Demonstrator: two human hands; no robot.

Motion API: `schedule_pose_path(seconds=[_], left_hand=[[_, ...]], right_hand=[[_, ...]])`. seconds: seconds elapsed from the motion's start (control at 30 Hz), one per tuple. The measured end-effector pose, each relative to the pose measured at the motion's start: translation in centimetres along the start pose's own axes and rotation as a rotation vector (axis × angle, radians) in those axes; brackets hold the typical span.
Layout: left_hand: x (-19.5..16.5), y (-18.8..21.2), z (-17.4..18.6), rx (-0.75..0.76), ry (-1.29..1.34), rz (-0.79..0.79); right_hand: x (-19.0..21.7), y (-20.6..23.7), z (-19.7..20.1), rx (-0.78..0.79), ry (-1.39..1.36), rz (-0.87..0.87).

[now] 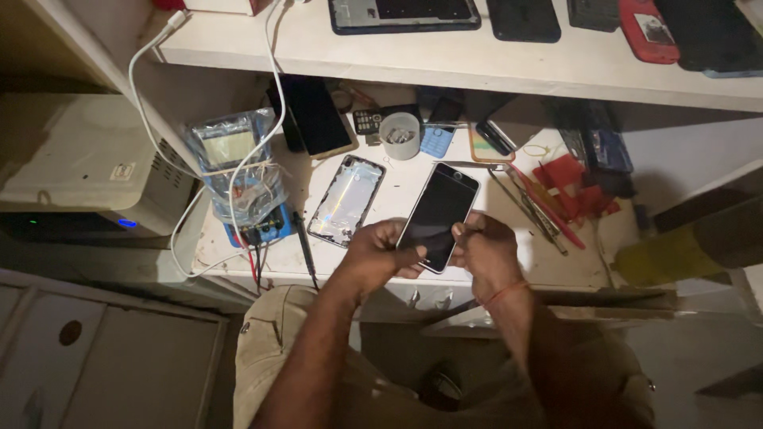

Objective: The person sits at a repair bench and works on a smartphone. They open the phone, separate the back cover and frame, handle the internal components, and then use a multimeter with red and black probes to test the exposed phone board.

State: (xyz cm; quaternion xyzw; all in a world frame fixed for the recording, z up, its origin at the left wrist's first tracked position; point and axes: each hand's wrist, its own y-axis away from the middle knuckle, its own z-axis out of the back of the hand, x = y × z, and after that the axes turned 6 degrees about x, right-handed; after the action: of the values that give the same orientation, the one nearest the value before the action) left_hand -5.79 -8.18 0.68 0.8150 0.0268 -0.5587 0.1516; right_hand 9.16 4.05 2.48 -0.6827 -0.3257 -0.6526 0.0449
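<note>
A black smartphone with a dark screen is held over the white workbench, tilted with its top away from me. My left hand grips its lower left edge. My right hand pinches its lower right edge; a red thread circles that wrist. An opened phone back with a shiny inner plate lies on the bench just left of the held phone.
A multimeter wrapped in plastic with white cables stands at the left. A small white cup, a keypad phone, tweezers, screwdrivers and red tools lie behind. The upper shelf holds several phones. A beige box sits far left.
</note>
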Motion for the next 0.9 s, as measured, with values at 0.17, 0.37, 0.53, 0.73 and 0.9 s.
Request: schedule_pose_path(seconds=[0.17, 0.37, 0.53, 0.73, 0.9], left_hand=[[0.5, -0.2, -0.4, -0.128, 0.103, -0.055], [0.1, -0.1, -0.9, -0.231, 0.112, -0.077], [-1.2, 0.1, -1.7, -0.233, 0.027, -0.023], [-2.0, 0.0, -1.3, -0.211, -0.062, 0.063], [-1.9, -1.0, -1.5, -0.315, 0.057, 0.157]], right_hand=[[0.8, 1.5, -1.1, 0.030, -0.014, -0.079], [1.7, 2.7, -1.4, 0.292, -0.009, -0.078], [-0.5, 1.6, -1.4, 0.236, -0.061, -0.005], [-3.0, -0.4, -2.3, -0.006, 0.025, 0.028], [-3.0, -1.0, -2.9, -0.044, 0.135, 0.025]])
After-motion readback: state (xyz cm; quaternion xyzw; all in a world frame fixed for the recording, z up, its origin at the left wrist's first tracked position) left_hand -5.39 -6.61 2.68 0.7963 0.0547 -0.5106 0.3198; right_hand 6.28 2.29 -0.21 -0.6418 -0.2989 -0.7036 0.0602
